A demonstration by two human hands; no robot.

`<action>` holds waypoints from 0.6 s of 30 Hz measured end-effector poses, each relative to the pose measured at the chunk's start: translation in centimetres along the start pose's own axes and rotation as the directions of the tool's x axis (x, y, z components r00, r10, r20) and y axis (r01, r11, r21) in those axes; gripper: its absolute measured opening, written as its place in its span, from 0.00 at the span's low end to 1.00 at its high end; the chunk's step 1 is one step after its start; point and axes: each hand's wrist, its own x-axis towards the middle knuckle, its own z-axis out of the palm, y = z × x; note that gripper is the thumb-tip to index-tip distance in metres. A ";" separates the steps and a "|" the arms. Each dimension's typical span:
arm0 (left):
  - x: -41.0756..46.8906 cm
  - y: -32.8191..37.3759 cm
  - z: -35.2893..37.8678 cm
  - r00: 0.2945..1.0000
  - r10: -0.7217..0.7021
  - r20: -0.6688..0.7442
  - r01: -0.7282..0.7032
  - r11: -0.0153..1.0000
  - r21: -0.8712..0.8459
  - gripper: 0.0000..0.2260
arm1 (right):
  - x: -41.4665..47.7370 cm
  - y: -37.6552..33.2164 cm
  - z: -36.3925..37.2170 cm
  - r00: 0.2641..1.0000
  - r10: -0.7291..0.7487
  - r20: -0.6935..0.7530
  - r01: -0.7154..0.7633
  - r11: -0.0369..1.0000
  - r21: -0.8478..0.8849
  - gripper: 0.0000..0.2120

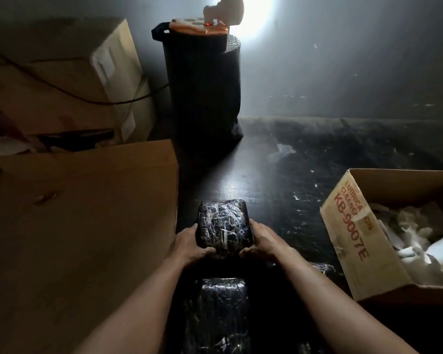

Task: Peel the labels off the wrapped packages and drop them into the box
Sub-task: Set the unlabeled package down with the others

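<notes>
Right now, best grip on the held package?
By its two long sides, one hand from each side, as the left hand and right hand hold it. The package is a rounded block in slick wrap, with no handle showing. Palms on opposite sides keep its top face clear for peeling.

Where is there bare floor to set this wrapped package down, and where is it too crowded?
Bare dark floor lies ahead of the held package, between the closed carton on the left and the open box on the right, reaching to the black cylinder. It is crowded near you: another wrapped package sits under the left hand and right hand.
</notes>
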 end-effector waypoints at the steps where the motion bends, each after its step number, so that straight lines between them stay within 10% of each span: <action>1: 0.6 -0.3 0.3 1.000 -0.008 0.020 0.008 1.000 -0.011 0.52 | 0.6 0.3 0.3 1.000 0.014 0.013 -0.014 1.000 0.028 0.49; 5: 2.1 -0.9 1.2 0.993 -0.023 0.113 0.033 0.996 -0.088 0.61 | 1.4 0.1 0.8 0.996 0.025 0.081 -0.035 0.992 0.123 0.64; 14: 3.1 -1.5 2.7 0.994 -0.044 0.100 0.070 0.961 -0.266 0.62 | 1.9 -0.2 1.8 0.991 -0.010 0.135 -0.023 0.970 0.242 0.37; 18: 2.7 -1.4 1.8 0.998 -0.025 0.059 0.042 0.947 -0.318 0.60 | 0.9 -0.5 0.2 0.994 0.060 0.090 -0.087 0.937 0.338 0.60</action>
